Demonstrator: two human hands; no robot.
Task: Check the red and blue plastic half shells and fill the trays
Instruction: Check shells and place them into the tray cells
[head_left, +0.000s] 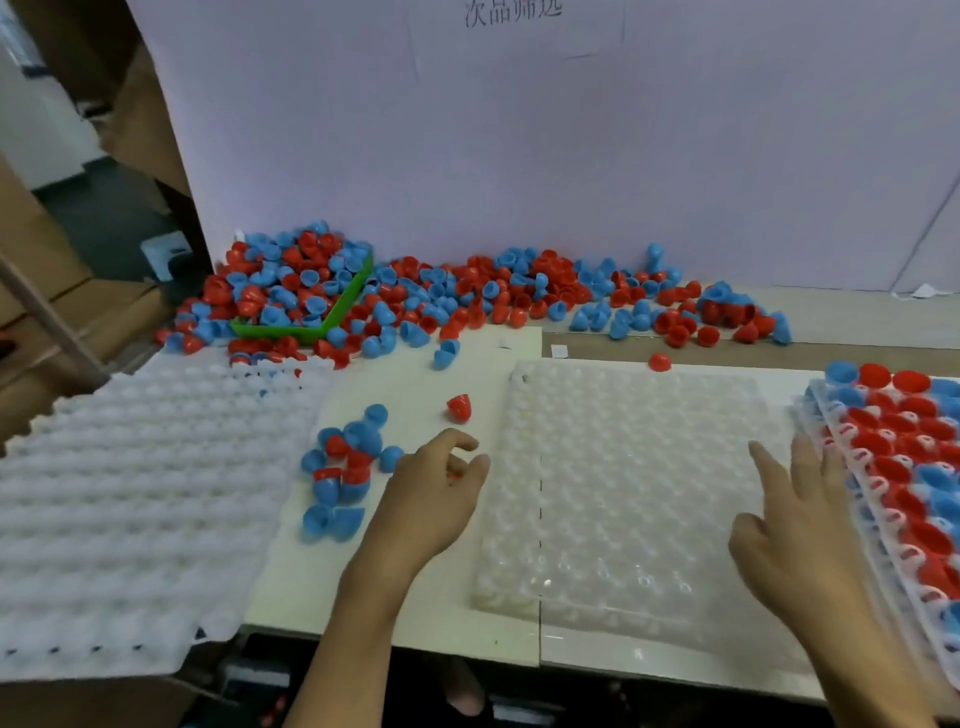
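Observation:
A clear dimpled tray (634, 467) lies in front of me with no shells in its cups. My left hand (434, 493) hovers at its left edge, fingers curled round something small and red that is mostly hidden. A small heap of red and blue shells (345, 467) lies just left of that hand, and a single red shell (460, 408) sits beyond it. My right hand (795, 519) is spread open with straight fingers over the tray's right side, beside a filled tray (904, 467) of red and blue shells.
A large pile of red and blue shells (467, 301) runs along the back wall, spilling over a green bin (332, 317). A stack of white dimpled trays (135, 493) overhangs the table at the left. One red shell (660, 362) lies behind the clear tray. Cardboard boxes stand far left.

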